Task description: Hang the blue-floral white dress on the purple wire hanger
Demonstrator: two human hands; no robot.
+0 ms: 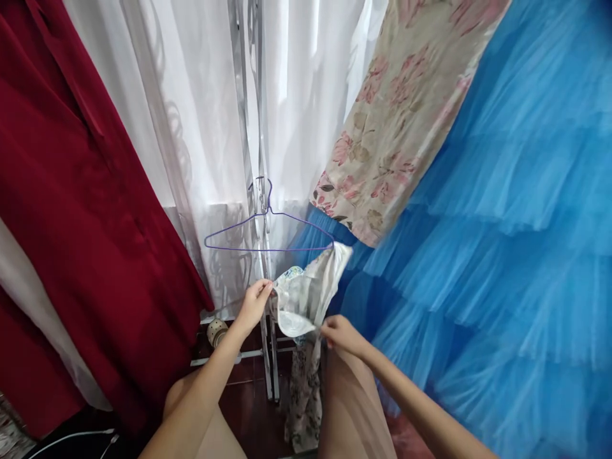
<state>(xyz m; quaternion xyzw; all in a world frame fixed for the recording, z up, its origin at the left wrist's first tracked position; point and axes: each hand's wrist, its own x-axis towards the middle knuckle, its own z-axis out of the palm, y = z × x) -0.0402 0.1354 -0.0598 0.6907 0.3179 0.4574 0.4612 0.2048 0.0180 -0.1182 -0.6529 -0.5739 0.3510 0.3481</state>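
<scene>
A purple wire hanger point(268, 229) hangs from a metal rack post point(261, 191) in front of me. One shoulder of a pale floral garment point(306, 299) is hooked over the hanger's right end. My left hand point(253, 303) pinches the garment's neckline at the left, fingers closed on the cloth. Lower down, my right hand point(340, 333) grips the same neckline from the right. The rest of the garment point(303, 395) droops between my knees toward the floor.
A dark red velvet garment point(81, 210) hangs at the left. White sheer curtains point(201, 115) fill the back. A beige floral dress point(396, 115) and a big blue tulle skirt point(502, 255) crowd the right. A white cable point(71, 438) lies on the dark floor.
</scene>
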